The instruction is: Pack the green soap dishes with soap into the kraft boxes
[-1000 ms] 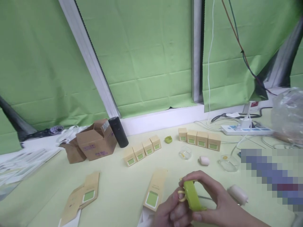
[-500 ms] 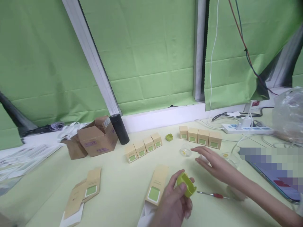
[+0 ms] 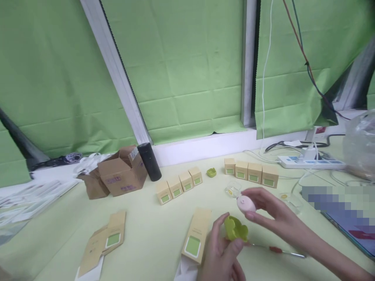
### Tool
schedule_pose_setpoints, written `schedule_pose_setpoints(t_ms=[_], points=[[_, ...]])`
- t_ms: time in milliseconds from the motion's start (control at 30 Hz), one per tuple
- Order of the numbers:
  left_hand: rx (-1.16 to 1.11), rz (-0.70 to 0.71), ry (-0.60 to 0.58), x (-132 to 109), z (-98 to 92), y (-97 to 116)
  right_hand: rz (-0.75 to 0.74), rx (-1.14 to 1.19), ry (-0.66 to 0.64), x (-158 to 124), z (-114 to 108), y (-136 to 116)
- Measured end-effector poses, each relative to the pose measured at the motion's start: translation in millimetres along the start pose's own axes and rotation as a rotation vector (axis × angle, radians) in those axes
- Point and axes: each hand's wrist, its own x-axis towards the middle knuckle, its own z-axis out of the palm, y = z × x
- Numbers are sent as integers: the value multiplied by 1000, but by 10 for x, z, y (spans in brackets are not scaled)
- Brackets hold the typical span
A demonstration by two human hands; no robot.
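My left hand (image 3: 224, 249) is closed round a small green soft-looking case (image 3: 235, 230), its hollow side facing up. Between the fingertips of my right hand (image 3: 265, 205) is a small pale pink rounded piece (image 3: 246, 204), held just above and right of the case, apart from it. A red-handled screwdriver (image 3: 277, 249) lies on the table under my right forearm. Left of my left hand is an open kraft box (image 3: 197, 230) with a green label. Clear plastic pieces, one at the back (image 3: 233, 189) and one to the right (image 3: 293, 203), flank my right hand.
Small kraft boxes stand in two rows, left (image 3: 178, 187) and right (image 3: 251, 172), with another green case (image 3: 211, 172) between. Behind are a black bottle (image 3: 149, 162), a cardboard carton (image 3: 123, 171) and a power strip (image 3: 312, 162). Flattened kraft boxes (image 3: 102, 244) lie at left, a phone-like device (image 3: 348, 222) at right.
My right hand has picked up the pale pink piece and brought it toward the green case. My left hand has tilted the case and shifted slightly right.
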Motion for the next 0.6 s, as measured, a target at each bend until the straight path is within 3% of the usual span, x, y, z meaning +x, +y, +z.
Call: schedule_pose_setpoints(t_ms=[133, 233, 333, 600], points=[[-416, -9, -138, 32, 36, -61, -53, 35, -88, -179, 166, -181], [-611, -53, -117, 43, 63, -49, -93, 42, -88, -251, 246, -189], [-668, -99, -87, 29, 95, 2, -175, -48, -64, -275, 277, -173], [-629, -224, -288, -25, 102, 43, -485, -344, -21, -284, 388, -11]])
